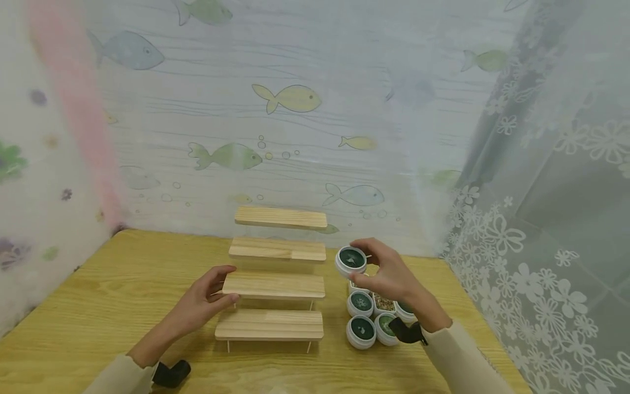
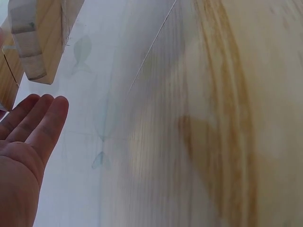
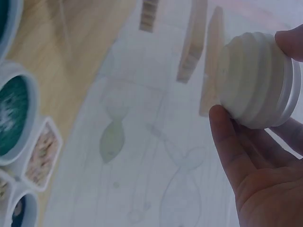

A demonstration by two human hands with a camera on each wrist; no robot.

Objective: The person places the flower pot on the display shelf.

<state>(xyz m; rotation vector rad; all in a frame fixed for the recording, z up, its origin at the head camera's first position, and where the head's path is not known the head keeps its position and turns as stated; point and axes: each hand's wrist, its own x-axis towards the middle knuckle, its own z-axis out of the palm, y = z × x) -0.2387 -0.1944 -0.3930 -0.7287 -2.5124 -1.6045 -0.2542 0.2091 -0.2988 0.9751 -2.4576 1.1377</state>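
A four-tier wooden display stand (image 1: 273, 285) with pale plank shelves stands on the table. My left hand (image 1: 203, 301) is at the left end of its lower-middle shelf, fingers spread and fairly straight; whether they touch the wood I cannot tell. In the left wrist view those fingers (image 2: 45, 120) extend close to a plank end (image 2: 40, 47). My right hand (image 1: 386, 271) pinches a small white round pot (image 1: 351, 259) with a dark green top, raised right of the stand. Its ribbed side (image 3: 255, 78) shows between thumb and fingers in the right wrist view.
Several similar white pots (image 1: 361, 331) with green tops stand close together on the table (image 1: 162, 257), right of the stand. Among them is a white angular dish (image 1: 383, 302) of pale bits. Behind hangs a fish-patterned curtain (image 1: 295, 164); lace (image 1: 531, 262) hangs at the right.
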